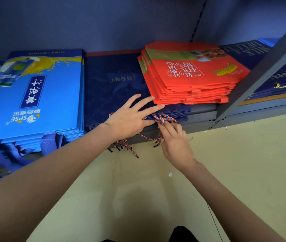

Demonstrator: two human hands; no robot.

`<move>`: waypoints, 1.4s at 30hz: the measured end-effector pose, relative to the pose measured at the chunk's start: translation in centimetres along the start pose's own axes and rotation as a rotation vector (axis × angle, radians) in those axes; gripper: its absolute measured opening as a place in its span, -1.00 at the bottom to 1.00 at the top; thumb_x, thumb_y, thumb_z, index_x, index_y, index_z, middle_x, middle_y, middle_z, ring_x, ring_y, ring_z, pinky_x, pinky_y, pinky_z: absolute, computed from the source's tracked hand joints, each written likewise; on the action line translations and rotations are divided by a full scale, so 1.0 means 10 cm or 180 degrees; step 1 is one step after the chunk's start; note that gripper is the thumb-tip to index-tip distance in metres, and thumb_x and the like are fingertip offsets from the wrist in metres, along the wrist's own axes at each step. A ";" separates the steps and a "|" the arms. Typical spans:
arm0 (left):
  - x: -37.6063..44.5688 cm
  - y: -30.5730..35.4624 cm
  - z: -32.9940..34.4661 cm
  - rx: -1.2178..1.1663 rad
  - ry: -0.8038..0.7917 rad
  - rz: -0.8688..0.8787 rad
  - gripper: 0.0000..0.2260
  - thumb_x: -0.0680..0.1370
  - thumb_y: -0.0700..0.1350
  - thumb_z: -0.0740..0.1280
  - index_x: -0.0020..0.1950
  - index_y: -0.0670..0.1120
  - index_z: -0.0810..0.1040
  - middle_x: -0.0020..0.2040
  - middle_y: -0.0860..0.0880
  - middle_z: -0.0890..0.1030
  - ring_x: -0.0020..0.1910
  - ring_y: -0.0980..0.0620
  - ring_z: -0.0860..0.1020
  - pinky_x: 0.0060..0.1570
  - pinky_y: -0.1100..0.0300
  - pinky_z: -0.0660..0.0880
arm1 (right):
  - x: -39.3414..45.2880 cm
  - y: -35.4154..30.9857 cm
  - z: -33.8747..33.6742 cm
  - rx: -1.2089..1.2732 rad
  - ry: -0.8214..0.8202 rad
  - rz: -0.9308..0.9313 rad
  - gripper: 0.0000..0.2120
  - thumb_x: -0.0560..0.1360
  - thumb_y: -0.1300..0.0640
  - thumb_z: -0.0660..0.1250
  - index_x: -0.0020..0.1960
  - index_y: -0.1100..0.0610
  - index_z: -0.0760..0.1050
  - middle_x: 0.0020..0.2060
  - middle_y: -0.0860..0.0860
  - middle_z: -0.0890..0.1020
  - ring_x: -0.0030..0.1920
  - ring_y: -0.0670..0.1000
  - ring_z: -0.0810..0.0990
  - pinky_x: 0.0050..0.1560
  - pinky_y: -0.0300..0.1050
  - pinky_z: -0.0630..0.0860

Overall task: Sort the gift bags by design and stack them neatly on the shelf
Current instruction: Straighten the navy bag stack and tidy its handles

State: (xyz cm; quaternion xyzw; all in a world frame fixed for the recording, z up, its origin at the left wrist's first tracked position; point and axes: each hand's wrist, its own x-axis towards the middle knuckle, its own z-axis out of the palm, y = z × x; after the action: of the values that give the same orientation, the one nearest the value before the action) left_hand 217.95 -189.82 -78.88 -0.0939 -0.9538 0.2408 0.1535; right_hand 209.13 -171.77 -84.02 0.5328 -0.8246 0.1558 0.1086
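Both hands (130, 117) (175, 144) touch the navy bags' (114, 84) cords (163, 118).

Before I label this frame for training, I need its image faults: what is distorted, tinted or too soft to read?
Head view: wide-angle bending slants the grey shelf upright; a blue cast covers the wall and shelf; the light blue gift bag stack smears at the left edge; gold print on the dark navy gift bag stack is too faint to read; both hands look sharp.
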 end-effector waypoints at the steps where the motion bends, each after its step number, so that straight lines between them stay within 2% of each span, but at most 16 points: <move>1: -0.01 0.02 0.01 0.0021 -0.0026 -0.0042 -0.65 0.42 0.01 0.43 0.20 0.15 0.58 0.49 -0.03 0.27 0.42 -0.19 0.26 0.32 -0.19 0.28 | -0.01 0.00 0.00 0.0017 -0.0058 0.0000 -0.43 0.23 0.29 0.22 0.25 0.24 0.46 0.15 0.10 0.54 0.03 0.11 0.34 -0.16 0.01 0.52; 5: -0.03 0.07 0.01 0.0180 -0.0085 -0.0169 -0.63 0.45 0.01 0.41 0.25 0.17 0.53 0.51 -0.02 0.21 0.45 -0.20 0.21 0.35 -0.23 0.21 | 0.02 0.06 -0.06 0.0084 -0.0054 -0.0068 -0.51 0.31 0.24 0.08 0.20 0.22 0.49 0.13 0.08 0.56 0.02 0.09 0.35 -0.15 0.00 0.52; 7: -0.02 0.05 -0.02 0.0205 -0.0044 -0.0186 -0.64 0.45 0.01 0.41 0.23 0.17 0.54 0.50 -0.01 0.24 0.44 -0.20 0.24 0.35 -0.23 0.22 | 0.09 0.10 -0.08 0.0261 0.0053 -0.0276 -0.54 0.34 0.27 0.05 0.16 0.27 0.51 0.07 0.13 0.58 0.00 0.08 0.36 -0.04 -0.01 0.50; 12: 0.05 0.01 -0.05 0.0265 -0.0122 -0.0228 -0.72 0.43 0.07 0.38 0.14 0.14 0.60 0.49 0.00 0.26 0.43 -0.20 0.28 0.35 -0.21 0.23 | 0.23 0.08 -0.13 0.0216 0.0177 -0.0298 -0.56 0.33 0.32 0.06 0.09 0.34 0.56 -0.08 0.16 0.61 -0.12 0.16 0.61 0.13 -0.12 0.34; 16: 0.04 0.11 0.01 0.0115 -0.0199 -0.0208 -0.69 0.41 0.03 0.39 0.15 0.13 0.60 0.49 0.00 0.26 0.42 -0.17 0.30 0.33 -0.17 0.29 | 0.14 0.07 -0.11 0.0101 -0.0168 -0.0421 -0.47 0.31 0.29 0.00 0.18 0.38 0.50 -0.01 0.22 0.60 -0.07 0.22 0.59 0.20 -0.06 0.29; 19: 0.04 0.10 0.00 -0.0226 -0.0178 -0.0177 -0.68 0.38 -0.01 0.47 0.12 0.13 0.62 0.47 -0.03 0.32 0.38 -0.18 0.37 0.25 -0.10 0.40 | 0.00 0.04 -0.15 0.0352 0.0012 -0.0293 -0.51 0.36 0.28 0.02 0.17 0.39 0.52 0.05 0.27 0.60 0.05 0.14 0.52 0.19 -0.09 0.31; 21: 0.00 0.05 -0.02 -0.0491 -0.0107 -0.0191 -0.64 0.33 -0.07 0.52 0.11 0.12 0.63 0.42 -0.06 0.39 0.34 -0.16 0.40 0.21 -0.08 0.43 | -0.08 0.02 -0.19 0.0752 0.0188 -0.0014 -0.55 0.39 0.25 0.04 0.15 0.36 0.55 0.08 0.26 0.61 0.09 0.14 0.56 0.17 -0.13 0.35; 23: -0.14 0.07 -0.06 -0.0778 0.0112 -0.0413 -0.66 0.35 -0.18 0.47 0.11 0.03 0.63 0.36 -0.11 0.45 0.30 -0.11 0.39 0.23 -0.06 0.39 | -0.10 0.02 -0.22 0.1179 0.0308 0.0367 -0.61 0.42 0.23 0.07 0.05 0.32 0.60 0.00 0.21 0.65 -0.01 0.16 0.64 0.11 -0.17 0.37; 26: -0.54 0.27 -0.15 -0.1200 0.0476 -0.1396 -0.67 0.44 -0.18 0.25 0.19 -0.05 0.56 0.32 -0.13 0.46 0.23 -0.11 0.39 0.25 -0.06 0.27 | -0.03 0.00 -0.24 0.1600 0.0481 0.1806 -0.81 0.48 0.27 0.24 -0.02 0.25 0.61 -0.15 0.13 0.67 -0.16 0.14 0.63 -0.07 -0.17 0.40; 28: -0.73 0.39 -0.22 -0.1254 0.0438 -0.1958 -0.62 0.45 -0.11 0.23 0.27 -0.05 0.46 0.33 -0.16 0.43 0.26 -0.11 0.36 0.30 -0.07 0.19 | 0.02 -0.09 -0.23 0.2566 0.0033 0.2961 -0.83 0.46 0.22 0.38 0.04 0.21 0.53 -0.12 0.10 0.64 -0.21 -0.01 0.58 -0.15 -0.20 0.42; 30: -0.75 0.45 -0.25 -0.1148 0.0248 -0.2132 -0.59 0.44 -0.06 0.22 0.29 -0.06 0.40 0.34 -0.19 0.43 0.31 -0.10 0.32 0.35 -0.08 0.11 | 0.06 -0.26 -0.16 0.3680 -0.0427 0.3579 -0.74 0.44 0.18 0.44 0.04 0.16 0.41 -0.14 0.07 0.60 -0.32 -0.11 0.48 -0.30 -0.25 0.36; 34: -0.66 0.70 -0.23 -0.1018 -0.0019 -0.1362 -0.56 0.39 -0.14 0.15 0.26 -0.05 0.46 0.31 -0.10 0.50 0.32 -0.06 0.36 0.37 -0.08 0.14 | 0.15 -0.58 -0.02 0.4238 -0.0659 0.3771 -0.80 0.48 0.31 0.34 -0.22 0.09 0.38 -0.41 0.06 0.51 -0.57 -0.14 0.30 -0.52 -0.29 0.17; 37: -0.70 0.82 -0.18 -0.0494 -0.0819 -0.0953 -0.53 0.46 -0.15 0.05 0.34 -0.08 0.48 0.31 -0.08 0.51 0.34 -0.06 0.40 0.47 -0.12 -0.13 | 0.03 -0.65 0.06 0.4314 -0.0873 0.3901 -0.74 0.50 0.36 0.28 -0.30 0.10 0.45 -0.52 0.00 0.51 -0.61 -0.16 0.34 -0.55 -0.33 0.20; 39: -0.71 0.81 -0.17 -0.0195 -0.1597 -0.0871 -0.53 0.58 -0.20 -0.08 0.50 -0.15 0.19 0.46 -0.15 0.29 0.49 -0.09 0.16 0.35 -0.12 -0.45 | -0.05 -0.61 0.03 0.4723 -0.0995 0.4135 -0.80 0.49 0.38 0.30 -0.26 0.15 0.46 -0.56 -0.02 0.58 -0.60 -0.15 0.45 -0.57 -0.36 0.31; 41: -0.74 0.81 -0.13 -0.0187 -0.2098 -0.0765 -0.54 0.63 -0.19 -0.14 0.54 -0.17 -0.09 0.54 -0.15 0.05 0.53 -0.11 -0.09 0.24 -0.12 -0.50 | -0.05 -0.50 0.00 0.4998 -0.0726 0.4454 -0.80 0.48 0.43 0.28 -0.20 0.17 0.43 -0.55 0.00 0.60 -0.58 -0.11 0.53 -0.57 -0.38 0.36; 42: -0.79 0.81 -0.13 -0.0297 -0.1993 -0.0753 -0.53 0.62 -0.19 -0.10 0.54 -0.17 -0.05 0.54 -0.16 0.07 0.53 -0.12 -0.06 0.26 -0.12 -0.50 | -0.07 -0.43 -0.03 0.4942 -0.0514 0.4594 -0.80 0.47 0.45 0.27 -0.16 0.17 0.41 -0.55 0.00 0.60 -0.57 -0.10 0.55 -0.57 -0.38 0.36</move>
State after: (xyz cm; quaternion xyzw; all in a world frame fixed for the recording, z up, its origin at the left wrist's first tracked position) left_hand 226.64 -184.21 -83.71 0.0890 -0.9689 0.1945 -0.1245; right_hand 213.39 -172.73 -83.34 -0.1504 -0.6249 0.6311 -0.4344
